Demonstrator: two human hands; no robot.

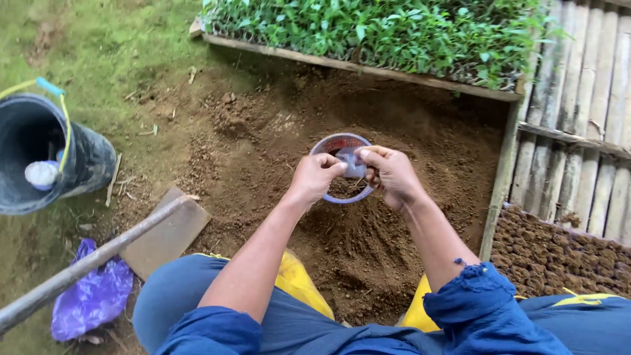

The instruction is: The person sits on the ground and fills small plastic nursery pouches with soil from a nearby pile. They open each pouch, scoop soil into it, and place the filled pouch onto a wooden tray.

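Head view looks down at our two hands meeting over a mound of loose brown soil (368,263). Our left hand (314,179) and right hand (392,176) each pinch the edge of a small clear plastic bag (353,163), fingers closed on it from either side. Just under the bag sits a round cup with a bluish rim (328,142), resting on the soil, partly hidden by our hands. A black bucket (85,164) stands well to the left on the grass, with a long-handled hoe (98,253) and a purple plastic bag (92,296) lying nearer our knee. Green seedlings (381,33) fill a wooden bed beyond the soil, and soil-filled pots (559,256) sit at right.
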